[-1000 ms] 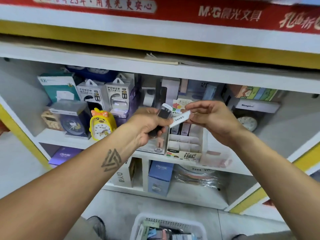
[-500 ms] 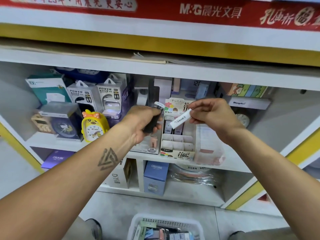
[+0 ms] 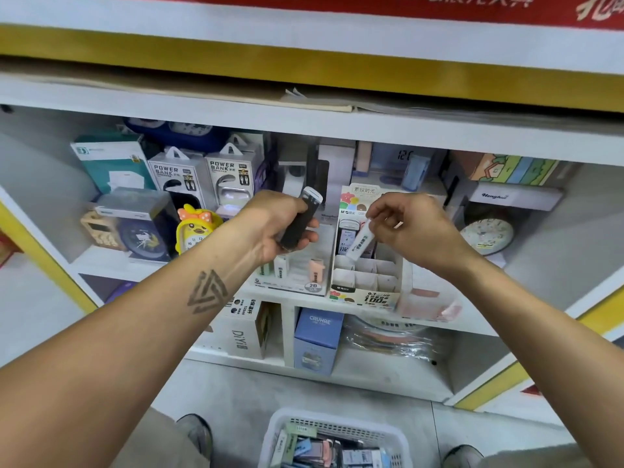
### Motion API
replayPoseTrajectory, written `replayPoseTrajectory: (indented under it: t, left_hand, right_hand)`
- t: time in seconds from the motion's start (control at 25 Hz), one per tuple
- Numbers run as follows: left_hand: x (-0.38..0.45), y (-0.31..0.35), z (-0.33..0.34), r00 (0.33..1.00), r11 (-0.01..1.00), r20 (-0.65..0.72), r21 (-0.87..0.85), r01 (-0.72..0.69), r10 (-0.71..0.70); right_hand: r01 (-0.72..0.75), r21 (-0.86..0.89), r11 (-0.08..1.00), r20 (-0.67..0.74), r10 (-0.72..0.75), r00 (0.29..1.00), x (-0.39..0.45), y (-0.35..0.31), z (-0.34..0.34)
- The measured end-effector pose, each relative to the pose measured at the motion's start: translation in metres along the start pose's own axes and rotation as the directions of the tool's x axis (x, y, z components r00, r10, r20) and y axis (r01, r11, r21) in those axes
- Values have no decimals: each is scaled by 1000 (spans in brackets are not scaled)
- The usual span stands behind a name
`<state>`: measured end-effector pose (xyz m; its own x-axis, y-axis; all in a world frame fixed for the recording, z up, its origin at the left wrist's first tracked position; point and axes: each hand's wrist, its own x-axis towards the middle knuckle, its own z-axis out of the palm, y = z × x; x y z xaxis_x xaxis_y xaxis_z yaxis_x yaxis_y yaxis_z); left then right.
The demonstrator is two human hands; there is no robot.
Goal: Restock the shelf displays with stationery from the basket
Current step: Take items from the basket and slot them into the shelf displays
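On the far left of the white shelf stands a teal box, and below it a dark clock in a clear case. Beside that sits a yellow chick clock with an orange bow, and behind it two power bank boxes stand upright side by side.

Next comes the person's left hand, raised in front of the shelf. Its fingers are curled round a dark tube with a white cap, held tilted with the cap end up and to the right. Under that hand, on the shelf, sits a display box marked 2B with a few small pale packs standing in it.

Just to the right stands a cardboard display box with open compartments and a tall printed back card. Over its back rows the right hand pinches a small white tube between thumb and fingertips, the tube slanting down to the left with its lower end near the compartments; I cannot tell whether it touches them. Farther right a round white clock leans at the back of the shelf, under a grey box.

Down on the floor, between the person's two shoes, a white basket holds more small packs of stationery. A blue box stands on the lower shelf above it.
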<state>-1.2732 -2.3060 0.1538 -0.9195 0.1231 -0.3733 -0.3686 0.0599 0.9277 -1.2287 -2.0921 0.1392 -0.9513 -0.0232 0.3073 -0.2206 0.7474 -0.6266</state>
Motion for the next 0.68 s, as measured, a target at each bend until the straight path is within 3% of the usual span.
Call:
replayPoseTrajectory:
  t: [0.12, 0.2, 0.48, 0.68]
  left_hand:
    - [3, 3, -15, 996, 998, -71, 0, -61, 61]
    - [5, 2, -26, 992, 998, -105, 14, -67, 68]
    - [4, -7, -55, 985, 999, -170, 45, -3, 10]
    - [1, -8, -71, 986, 998, -166, 70, 0, 11]
  right_hand:
    - [-2, 240, 971, 10, -1, 1000, 3, -6, 8]
    - [37, 298, 954, -19, -33, 999, 8, -12, 21]
    - [233, -80, 969, 7, -233, 972, 11, -26, 79]
    - [218, -120, 969, -4, -220, 976, 23, -24, 95]
